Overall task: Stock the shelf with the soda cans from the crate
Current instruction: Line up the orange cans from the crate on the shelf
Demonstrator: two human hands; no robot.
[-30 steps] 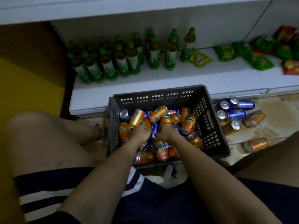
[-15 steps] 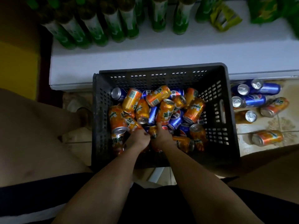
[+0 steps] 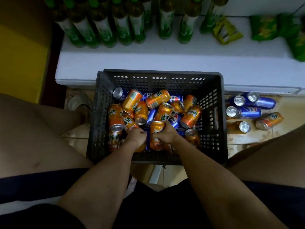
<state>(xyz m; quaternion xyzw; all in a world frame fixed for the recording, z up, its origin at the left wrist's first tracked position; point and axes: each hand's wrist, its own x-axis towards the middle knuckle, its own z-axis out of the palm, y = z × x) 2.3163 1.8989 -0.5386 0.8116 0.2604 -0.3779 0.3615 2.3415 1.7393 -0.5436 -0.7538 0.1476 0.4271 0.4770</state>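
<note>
Orange soda can (image 3: 156, 128) sits in my right hand (image 3: 165, 133), low in the dark perforated plastic crate (image 3: 212, 116); my left hand (image 3: 136, 138) curls around a blue can (image 3: 147, 134) beside it. I should lift both straight up, slowly, so the loose pile does not roll, then stand them on the white shelf (image 3: 165, 60).

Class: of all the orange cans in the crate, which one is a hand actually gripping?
The orange can near the crate's middle, gripped by the right hand. The other orange cans lie loose in the pile.
</note>
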